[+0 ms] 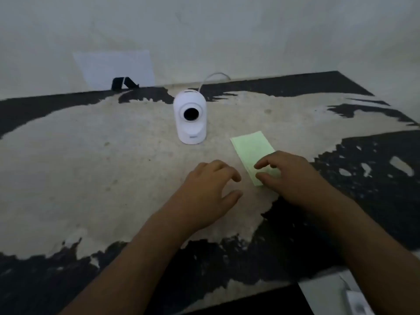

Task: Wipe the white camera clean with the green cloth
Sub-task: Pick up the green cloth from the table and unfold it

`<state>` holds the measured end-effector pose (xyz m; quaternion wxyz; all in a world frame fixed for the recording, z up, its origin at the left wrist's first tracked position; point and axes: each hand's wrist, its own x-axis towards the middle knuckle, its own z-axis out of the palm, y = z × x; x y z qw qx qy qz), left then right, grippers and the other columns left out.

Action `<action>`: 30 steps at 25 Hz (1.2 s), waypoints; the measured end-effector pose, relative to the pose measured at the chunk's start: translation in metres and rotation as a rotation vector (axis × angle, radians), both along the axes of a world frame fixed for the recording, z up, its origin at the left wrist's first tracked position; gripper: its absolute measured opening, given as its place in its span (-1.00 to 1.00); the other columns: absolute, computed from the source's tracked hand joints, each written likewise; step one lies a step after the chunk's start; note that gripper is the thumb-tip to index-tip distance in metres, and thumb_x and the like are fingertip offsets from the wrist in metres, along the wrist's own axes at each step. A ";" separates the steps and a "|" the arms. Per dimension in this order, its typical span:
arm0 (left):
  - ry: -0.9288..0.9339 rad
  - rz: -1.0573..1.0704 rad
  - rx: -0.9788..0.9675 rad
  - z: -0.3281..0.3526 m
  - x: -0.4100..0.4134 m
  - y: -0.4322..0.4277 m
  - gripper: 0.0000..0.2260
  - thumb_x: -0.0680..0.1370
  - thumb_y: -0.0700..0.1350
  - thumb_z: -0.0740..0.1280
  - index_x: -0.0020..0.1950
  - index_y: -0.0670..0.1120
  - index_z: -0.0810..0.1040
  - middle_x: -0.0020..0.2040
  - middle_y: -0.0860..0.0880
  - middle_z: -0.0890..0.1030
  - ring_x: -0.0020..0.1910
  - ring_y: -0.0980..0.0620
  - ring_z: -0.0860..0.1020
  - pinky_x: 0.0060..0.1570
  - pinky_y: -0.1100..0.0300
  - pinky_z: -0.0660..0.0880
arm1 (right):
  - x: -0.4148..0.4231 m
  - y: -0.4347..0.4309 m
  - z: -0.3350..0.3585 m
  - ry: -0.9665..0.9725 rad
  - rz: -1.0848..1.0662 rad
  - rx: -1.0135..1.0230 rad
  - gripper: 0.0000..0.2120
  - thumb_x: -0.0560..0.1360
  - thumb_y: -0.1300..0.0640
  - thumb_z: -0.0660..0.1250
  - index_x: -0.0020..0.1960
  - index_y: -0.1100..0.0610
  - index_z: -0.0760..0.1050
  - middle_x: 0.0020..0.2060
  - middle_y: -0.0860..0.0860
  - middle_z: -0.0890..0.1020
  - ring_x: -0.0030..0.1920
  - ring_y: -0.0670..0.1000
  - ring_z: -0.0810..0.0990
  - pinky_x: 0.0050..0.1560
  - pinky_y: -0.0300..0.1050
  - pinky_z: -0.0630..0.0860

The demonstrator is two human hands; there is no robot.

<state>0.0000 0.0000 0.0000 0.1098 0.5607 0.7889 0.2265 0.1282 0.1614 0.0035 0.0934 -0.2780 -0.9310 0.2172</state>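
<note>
The white camera (190,117) stands upright on the table, its dark round lens facing me and a white cable rising behind it. The green cloth (251,150), folded into a flat strip, lies to the right of the camera and a little nearer. My right hand (288,176) rests over the cloth's near end, thumb and fingers spread on it, without a closed grip. My left hand (209,192) hovers palm down just left of the cloth, fingers loosely curled and holding nothing. The cloth's near corner is hidden under my right hand.
The table (91,167) has a worn beige top with black patches. A white sheet (116,69) leans on the wall at the back left, with a small black object (123,83) before it. A white box (336,296) sits below the table's near right edge.
</note>
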 end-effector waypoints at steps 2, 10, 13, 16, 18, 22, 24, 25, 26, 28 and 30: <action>0.011 -0.013 -0.056 -0.009 0.013 0.011 -0.72 0.52 0.12 0.25 0.19 0.10 0.48 0.26 0.06 0.46 0.24 -0.04 0.39 0.25 0.02 0.35 | 0.010 0.002 -0.007 -0.082 -0.013 0.100 -0.71 0.47 -0.07 0.31 0.15 0.00 0.56 0.16 0.03 0.59 0.14 0.09 0.52 0.14 -0.04 0.42; -0.033 0.114 -0.042 -0.014 0.023 -0.002 -0.73 0.50 0.11 0.27 0.19 0.13 0.48 0.28 0.08 0.44 0.32 -0.04 0.33 0.31 0.06 0.27 | 0.006 -0.003 -0.015 -0.139 0.005 0.294 -0.78 0.53 -0.07 0.19 0.07 -0.03 0.53 0.08 0.01 0.56 0.12 0.13 0.46 0.11 0.03 0.30; -0.079 0.144 0.066 -0.002 0.021 -0.012 -0.59 0.47 0.09 0.33 0.31 0.14 0.38 0.34 0.09 0.40 0.34 -0.01 0.34 0.32 0.09 0.29 | 0.010 -0.013 0.008 0.022 0.096 0.098 -0.87 0.52 0.00 0.25 -0.04 0.02 0.53 -0.01 -0.02 0.59 0.05 0.05 0.51 0.06 -0.02 0.38; -0.155 0.097 0.107 0.013 0.030 -0.021 -0.45 0.41 0.06 0.41 0.37 0.14 0.32 0.39 0.10 0.35 0.36 0.07 0.29 0.35 0.08 0.27 | 0.026 -0.032 0.044 0.104 0.263 -0.183 -0.93 0.49 0.05 0.31 -0.12 0.01 0.55 -0.15 -0.13 0.61 -0.11 -0.18 0.56 -0.06 -0.17 0.53; -0.243 0.061 0.149 0.019 0.039 -0.027 -0.64 0.43 0.00 0.42 0.21 0.06 0.47 0.22 0.08 0.51 0.17 0.11 0.46 0.18 0.12 0.41 | 0.036 -0.043 0.063 0.116 0.334 -0.253 -0.93 0.50 0.06 0.30 -0.14 0.00 0.55 -0.23 -0.15 0.60 -0.23 -0.24 0.54 -0.19 -0.34 0.50; -0.472 0.143 0.190 0.031 0.045 -0.046 -0.87 0.50 -0.06 0.35 -0.20 -0.09 0.52 -0.30 -0.02 0.58 -0.36 0.10 0.51 -0.29 0.15 0.47 | 0.043 -0.053 0.071 0.241 0.308 -0.468 -0.90 0.50 -0.01 0.33 -0.09 0.01 0.54 -0.34 -0.15 0.55 -0.37 -0.22 0.45 -0.33 -0.35 0.40; -0.585 0.191 0.216 0.033 0.047 -0.052 -0.84 0.52 -0.09 0.34 -0.18 -0.16 0.51 -0.30 -0.10 0.59 -0.35 0.04 0.52 -0.31 0.14 0.45 | 0.039 -0.053 0.066 0.222 0.303 -0.591 -0.73 0.38 -0.13 0.40 0.02 -0.04 0.50 -0.27 -0.11 0.61 -0.30 -0.17 0.53 -0.27 -0.29 0.47; -0.681 0.226 0.238 0.033 0.048 -0.053 -0.85 0.53 -0.11 0.32 -0.12 -0.19 0.53 -0.24 -0.14 0.62 -0.30 -0.02 0.55 -0.27 0.10 0.48 | 0.035 -0.053 0.061 0.206 0.305 -0.594 -0.67 0.35 -0.12 0.44 0.05 -0.05 0.49 -0.21 -0.07 0.63 -0.27 -0.15 0.56 -0.23 -0.24 0.50; -0.812 0.271 0.261 0.030 0.050 -0.053 -0.86 0.54 -0.13 0.31 -0.04 -0.20 0.55 -0.18 -0.16 0.67 -0.24 -0.07 0.60 -0.22 0.06 0.52 | 0.030 -0.054 0.057 0.206 0.301 -0.549 -0.70 0.36 -0.06 0.47 0.04 -0.04 0.50 -0.20 -0.06 0.63 -0.26 -0.15 0.56 -0.21 -0.22 0.51; -1.129 0.374 0.306 0.021 0.050 -0.050 -0.82 0.56 -0.16 0.26 0.10 -0.17 0.58 -0.02 -0.18 0.70 -0.10 -0.13 0.66 -0.08 0.01 0.58 | 0.016 -0.055 0.054 0.246 0.274 -0.375 -0.89 0.44 0.05 0.42 -0.06 0.00 0.53 -0.24 -0.10 0.61 -0.31 -0.19 0.52 -0.25 -0.25 0.48; -1.428 0.463 0.337 0.014 0.047 -0.048 -0.76 0.57 -0.16 0.22 0.15 -0.18 0.58 0.04 -0.20 0.69 -0.04 -0.14 0.67 -0.02 -0.02 0.60 | 0.003 -0.057 0.054 0.262 0.249 -0.221 -0.94 0.47 0.04 0.36 -0.09 0.01 0.55 -0.23 -0.10 0.62 -0.26 -0.14 0.54 -0.25 -0.22 0.48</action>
